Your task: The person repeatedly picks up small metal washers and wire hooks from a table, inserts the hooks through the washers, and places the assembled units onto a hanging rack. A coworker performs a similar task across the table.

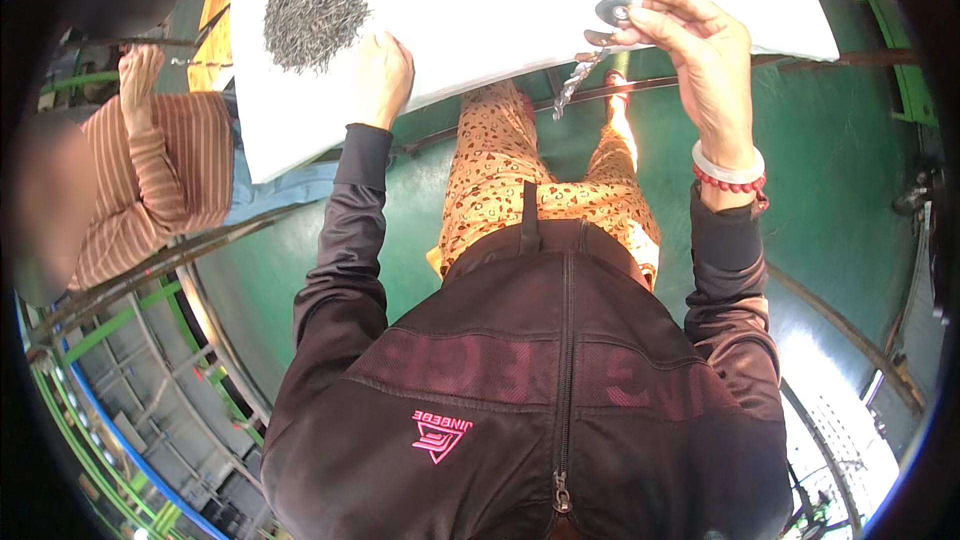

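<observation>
Holds up, in the one right hand [705, 50], one round grey metal piece [616, 8], pinched between thumb and fingers above the near edge of one white table [480, 0]. Shows, just below the round metal piece, one smaller rounded piece [598, 38] close to the fingertips, then one shiny, crinkled strip [571, 88] hanging past the table edge; too blurred to tell how joined. Wears two bands on the right wrist: one white bangle [728, 169] and one string of red beads [722, 186].

Has the one left hand [388, 78] over the table, well apart from the right, fingers curled inward; cannot tell whether gripping anything. Shows, just beside the left hand, one heap of thin dark pieces [315, 8], too many and too fine to count.

Includes, at the left, one other person in a striped top [180, 160], with one raised hand [142, 80] visible, fingers bent. Shows, beneath the table, two patterned trouser legs [500, 155] over one green floor [410, 205].
</observation>
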A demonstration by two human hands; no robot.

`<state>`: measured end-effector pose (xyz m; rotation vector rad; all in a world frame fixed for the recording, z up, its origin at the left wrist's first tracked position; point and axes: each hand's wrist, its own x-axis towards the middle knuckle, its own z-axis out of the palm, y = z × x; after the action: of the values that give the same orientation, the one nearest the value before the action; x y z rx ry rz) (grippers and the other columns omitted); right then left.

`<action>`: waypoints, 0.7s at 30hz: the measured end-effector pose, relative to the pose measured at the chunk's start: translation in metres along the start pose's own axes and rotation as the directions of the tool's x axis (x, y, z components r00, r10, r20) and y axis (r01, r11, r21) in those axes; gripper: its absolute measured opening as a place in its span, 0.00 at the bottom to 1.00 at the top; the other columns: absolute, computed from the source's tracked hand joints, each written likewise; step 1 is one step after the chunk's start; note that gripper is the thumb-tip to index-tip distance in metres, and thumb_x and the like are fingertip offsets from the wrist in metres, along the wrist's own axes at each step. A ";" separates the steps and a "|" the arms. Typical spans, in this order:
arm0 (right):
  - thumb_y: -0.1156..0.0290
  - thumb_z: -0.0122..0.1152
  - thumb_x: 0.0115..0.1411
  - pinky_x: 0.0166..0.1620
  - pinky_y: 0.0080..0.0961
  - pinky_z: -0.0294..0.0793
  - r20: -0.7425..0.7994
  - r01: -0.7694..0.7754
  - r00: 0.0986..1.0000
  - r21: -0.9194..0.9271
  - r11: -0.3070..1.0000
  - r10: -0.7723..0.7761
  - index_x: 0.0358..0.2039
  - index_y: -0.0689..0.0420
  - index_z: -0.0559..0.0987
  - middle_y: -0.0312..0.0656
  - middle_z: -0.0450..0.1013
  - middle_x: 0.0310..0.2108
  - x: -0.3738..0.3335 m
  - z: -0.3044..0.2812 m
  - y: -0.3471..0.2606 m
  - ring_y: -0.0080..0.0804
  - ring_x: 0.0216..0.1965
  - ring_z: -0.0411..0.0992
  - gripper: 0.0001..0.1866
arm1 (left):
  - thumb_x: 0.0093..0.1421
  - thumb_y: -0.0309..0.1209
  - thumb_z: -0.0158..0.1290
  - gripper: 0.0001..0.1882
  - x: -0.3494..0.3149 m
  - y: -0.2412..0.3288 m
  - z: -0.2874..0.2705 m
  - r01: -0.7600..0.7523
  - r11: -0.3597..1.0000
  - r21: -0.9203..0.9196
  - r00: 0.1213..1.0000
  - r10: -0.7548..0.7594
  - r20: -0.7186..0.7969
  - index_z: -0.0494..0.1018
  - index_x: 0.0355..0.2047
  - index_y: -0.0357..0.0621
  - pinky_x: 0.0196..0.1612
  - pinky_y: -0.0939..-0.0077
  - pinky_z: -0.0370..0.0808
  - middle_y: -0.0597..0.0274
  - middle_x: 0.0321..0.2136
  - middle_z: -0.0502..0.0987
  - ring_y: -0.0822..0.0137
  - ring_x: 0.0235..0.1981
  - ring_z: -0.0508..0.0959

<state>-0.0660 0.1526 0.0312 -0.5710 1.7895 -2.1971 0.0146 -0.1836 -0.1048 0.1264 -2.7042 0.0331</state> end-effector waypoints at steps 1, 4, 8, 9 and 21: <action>0.79 0.59 0.54 0.40 0.24 0.76 -0.011 0.005 1.000 0.007 1.000 -0.004 0.41 0.68 0.75 0.47 0.76 0.32 0.000 -0.001 0.002 0.31 0.30 0.77 0.13 | 0.58 0.29 0.47 0.07 0.002 0.005 -0.003 0.054 0.996 -0.064 0.999 -0.053 0.011 0.68 0.29 0.36 0.34 0.62 0.70 0.48 0.26 0.71 0.52 0.31 0.74; 0.78 0.60 0.54 0.40 0.25 0.76 -0.042 0.005 0.999 0.005 1.000 -0.005 0.41 0.68 0.76 0.47 0.76 0.31 0.002 -0.004 0.004 0.31 0.30 0.77 0.13 | 0.60 0.30 0.46 0.08 0.017 0.018 -0.012 0.184 0.937 -0.297 0.983 -0.168 0.078 0.69 0.33 0.38 0.34 0.64 0.70 0.51 0.26 0.72 0.56 0.29 0.74; 0.77 0.61 0.53 0.39 0.24 0.77 -0.049 -0.004 0.999 0.002 1.000 0.004 0.40 0.69 0.76 0.47 0.76 0.30 0.005 -0.010 0.009 0.30 0.29 0.77 0.14 | 0.62 0.32 0.46 0.12 0.047 0.062 -0.051 0.317 0.704 -0.636 0.945 -0.173 0.279 0.71 0.40 0.36 0.30 0.73 0.69 0.60 0.21 0.72 0.70 0.24 0.72; 0.77 0.62 0.53 0.39 0.24 0.77 -0.040 0.000 0.999 0.014 1.000 0.000 0.40 0.69 0.76 0.47 0.76 0.30 0.005 -0.011 0.012 0.30 0.29 0.77 0.14 | 0.62 0.32 0.45 0.14 0.054 0.081 -0.062 0.364 0.626 -0.689 0.925 -0.158 0.345 0.72 0.42 0.35 0.29 0.76 0.68 0.64 0.19 0.71 0.75 0.22 0.70; 0.78 0.62 0.52 0.35 0.20 0.77 -0.098 -0.089 0.991 0.065 0.994 0.095 0.37 0.68 0.76 0.46 0.76 0.30 0.010 -0.001 0.024 0.30 0.28 0.77 0.12 | 0.60 0.33 0.53 0.09 0.082 0.160 -0.092 0.367 0.043 -0.929 0.926 0.081 0.370 0.74 0.35 0.41 0.38 0.82 0.70 0.63 0.34 0.77 0.73 0.33 0.76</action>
<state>-0.0761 0.1440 0.0095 -0.3632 1.7531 -2.2450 -0.0363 -0.0268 0.0124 -0.0437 -2.2423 -2.1305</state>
